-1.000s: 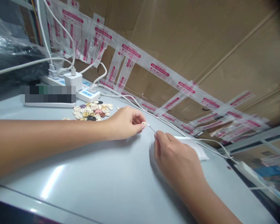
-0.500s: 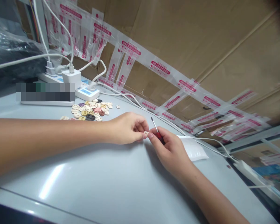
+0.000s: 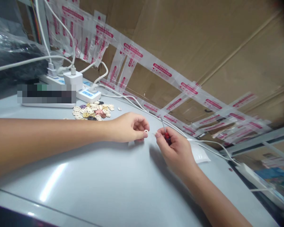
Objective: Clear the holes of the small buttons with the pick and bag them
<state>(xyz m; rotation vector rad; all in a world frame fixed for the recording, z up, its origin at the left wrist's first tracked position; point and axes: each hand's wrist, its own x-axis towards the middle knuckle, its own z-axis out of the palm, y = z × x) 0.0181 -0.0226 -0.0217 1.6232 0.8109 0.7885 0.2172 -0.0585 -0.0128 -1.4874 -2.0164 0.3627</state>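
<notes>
My left hand (image 3: 134, 127) pinches a small white piece with a hole (image 3: 146, 132) between thumb and fingertips. Just to its right, my right hand (image 3: 175, 143) has its fingers curled round a small screwdriver (image 3: 167, 136) with a red and dark handle, its metal shaft pointing up and away. A tiny pale bit (image 3: 154, 135) shows at the right thumb tip, too small to name. A gap separates the two hands. Beyond my left forearm lies a pile of small button-like pieces (image 3: 92, 111) in white, yellow, pink, brown, purple and black; the forearm hides its near edge.
One loose white piece (image 3: 119, 108) lies apart from the pile. Behind are a power strip (image 3: 88, 95), a white charger (image 3: 73, 80) and white cables (image 3: 130, 97) along a taped cardboard wall (image 3: 151, 82). A white packet (image 3: 200, 153) lies beyond my right wrist.
My hands have drawn apart, the right one moving right with the screwdriver. The white piece stays in my left hand, which has shifted slightly up and left.
</notes>
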